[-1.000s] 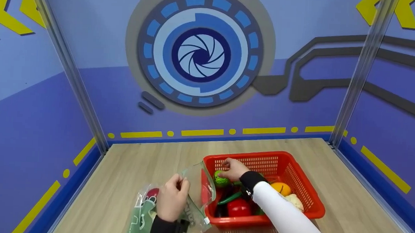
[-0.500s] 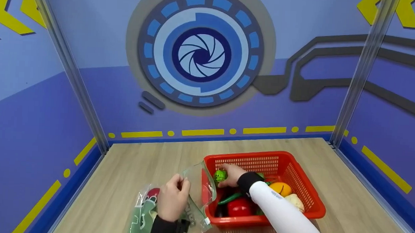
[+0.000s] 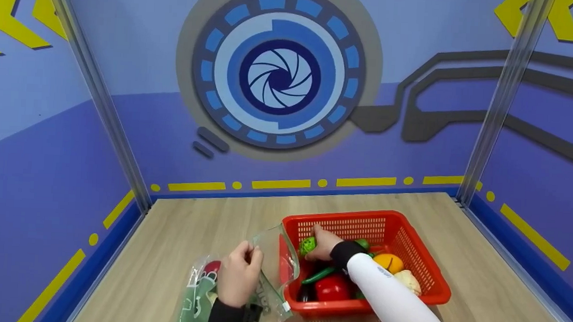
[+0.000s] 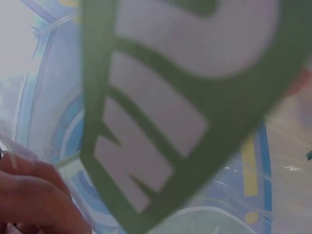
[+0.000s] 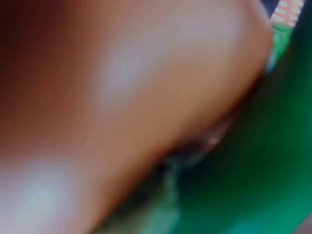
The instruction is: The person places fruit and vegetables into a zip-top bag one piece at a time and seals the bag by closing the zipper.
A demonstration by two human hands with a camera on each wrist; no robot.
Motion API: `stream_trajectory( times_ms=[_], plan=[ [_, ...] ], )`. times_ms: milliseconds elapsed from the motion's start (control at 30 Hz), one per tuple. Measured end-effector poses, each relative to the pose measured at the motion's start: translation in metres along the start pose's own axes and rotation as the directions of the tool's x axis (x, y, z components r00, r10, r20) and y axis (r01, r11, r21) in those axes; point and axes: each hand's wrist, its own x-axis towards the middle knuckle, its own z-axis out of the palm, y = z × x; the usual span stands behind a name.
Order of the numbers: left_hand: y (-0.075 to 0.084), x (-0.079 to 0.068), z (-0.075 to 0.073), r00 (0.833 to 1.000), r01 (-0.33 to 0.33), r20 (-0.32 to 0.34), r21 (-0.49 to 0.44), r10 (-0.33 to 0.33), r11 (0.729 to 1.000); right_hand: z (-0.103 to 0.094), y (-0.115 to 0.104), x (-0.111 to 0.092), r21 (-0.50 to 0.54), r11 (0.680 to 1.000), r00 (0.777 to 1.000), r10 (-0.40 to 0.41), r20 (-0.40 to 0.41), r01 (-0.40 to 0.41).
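At the left of the basket, my left hand [image 3: 239, 275] pinches the rim of a clear zip bag [image 3: 272, 245], holding its mouth up and apart. Green print with white letters on the bag [image 4: 161, 112] fills much of the left wrist view. My right hand [image 3: 325, 244] reaches into the red basket [image 3: 364, 307] and grips a bright green, bumpy vegetable [image 3: 307, 247] at the left end. Its exact kind cannot be told. In the right wrist view, blurred fingers [image 5: 146, 87] lie close to a dark green surface [image 5: 253, 161].
In the basket lie a red tomato-like vegetable [image 3: 333, 287], a green chili pepper [image 3: 318, 275], a dark eggplant-like piece [image 3: 306, 293], an orange-yellow vegetable [image 3: 388, 263] and a cauliflower [image 3: 409, 281]. A red item [image 3: 211, 267] shows inside the bag's lower part. Walls enclose the table.
My right hand has come down from above the bright green vegetable and closed round it, then shifted slightly right with it. My left hand and the bag have stayed in place.
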Motion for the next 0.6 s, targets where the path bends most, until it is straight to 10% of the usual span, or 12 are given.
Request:
stream_trajectory(
  times_ms=[600],
  plan=[
    [0.003,0.000,0.001,0.999,0.023,0.024,0.001,-0.023,1.000,-0.014,0.002,-0.004,0.190,0.981,0.993,-0.019,-0.114,0.040]
  ],
)
